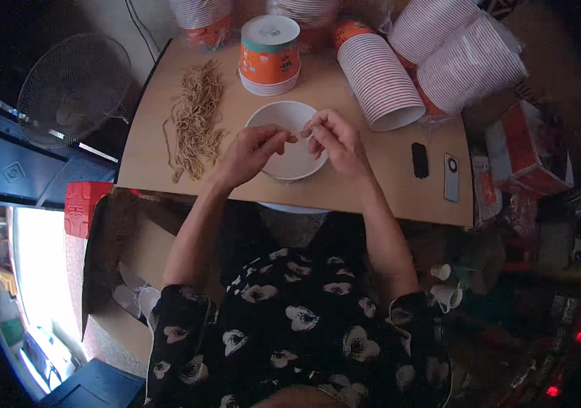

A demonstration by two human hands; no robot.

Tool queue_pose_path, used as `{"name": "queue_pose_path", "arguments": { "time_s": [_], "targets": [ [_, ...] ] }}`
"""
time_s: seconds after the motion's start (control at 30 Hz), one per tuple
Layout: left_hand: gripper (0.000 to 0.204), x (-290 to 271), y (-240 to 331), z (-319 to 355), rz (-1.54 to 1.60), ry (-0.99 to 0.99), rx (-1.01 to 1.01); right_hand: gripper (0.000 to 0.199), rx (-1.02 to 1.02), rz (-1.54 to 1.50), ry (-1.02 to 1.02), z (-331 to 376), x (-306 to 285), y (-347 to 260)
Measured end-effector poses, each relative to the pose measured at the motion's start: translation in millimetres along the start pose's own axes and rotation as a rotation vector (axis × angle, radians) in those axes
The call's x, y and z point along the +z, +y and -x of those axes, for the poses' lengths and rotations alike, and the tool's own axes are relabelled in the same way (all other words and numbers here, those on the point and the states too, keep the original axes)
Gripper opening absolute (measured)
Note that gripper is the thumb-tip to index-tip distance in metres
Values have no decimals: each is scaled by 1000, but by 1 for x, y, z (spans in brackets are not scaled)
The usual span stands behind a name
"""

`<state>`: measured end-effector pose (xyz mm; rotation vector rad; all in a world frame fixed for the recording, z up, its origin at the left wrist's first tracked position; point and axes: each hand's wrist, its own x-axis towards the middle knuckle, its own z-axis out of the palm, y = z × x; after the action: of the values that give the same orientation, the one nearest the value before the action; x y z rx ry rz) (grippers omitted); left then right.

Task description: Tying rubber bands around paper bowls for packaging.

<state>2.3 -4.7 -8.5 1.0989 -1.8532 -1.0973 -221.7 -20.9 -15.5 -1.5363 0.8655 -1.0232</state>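
The thumb and fingers of the left hand (258, 151) are curled together into a pinch, and those of the right hand (337, 141) are bent inward to meet it, with a narrow gap left between the two sets of fingertips. Whether anything is held in either pinch cannot be told, as the tips are too small to be made out. Both hands are held above a round white bowl (284, 113), which is set near the front edge of the wooden table (392, 194); its inside is smooth and plain, and its rim is partly covered by the hands. To the left of the bowl, a loose heap of tan, cord-like strands (198, 119) is spread lengthwise on the tabletop, thin, kinked and tangled, with a few ends strayed from the left side. Behind the bowl, an orange paper tub (270, 62) is stood upside down, marked by a teal band and a white base, with white rims stacked beneath it. To the right, a long column of nested white tubs (380, 81) is laid on its side, its open mouth turned toward the person. Farther back, more nested stacks (471, 64) are wrapped in clear plastic. Near the right edge, a black flat object (420, 160) is placed beside a pale slim device (451, 177).
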Motion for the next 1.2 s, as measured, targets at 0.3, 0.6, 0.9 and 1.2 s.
{"name": "queue_pose_path", "arguments": {
  "time_s": [0.3, 0.6, 0.9, 1.2],
  "targets": [
    [20, 4, 3, 4, 63, 97, -43, 9, -20, -7, 18, -4, 2, -6],
    [20, 18, -13, 8, -29, 249, 51, 10, 16, -9, 29, -7, 5, -6],
    [11, 22, 3, 11, -146, 279, 57, 12, 72, -114, 51, -10, 14, -7],
    [10, 30, -2, 14, -127, 393, 159, 10, 154, -24, 50, -9, 19, 0]
  ]
}}
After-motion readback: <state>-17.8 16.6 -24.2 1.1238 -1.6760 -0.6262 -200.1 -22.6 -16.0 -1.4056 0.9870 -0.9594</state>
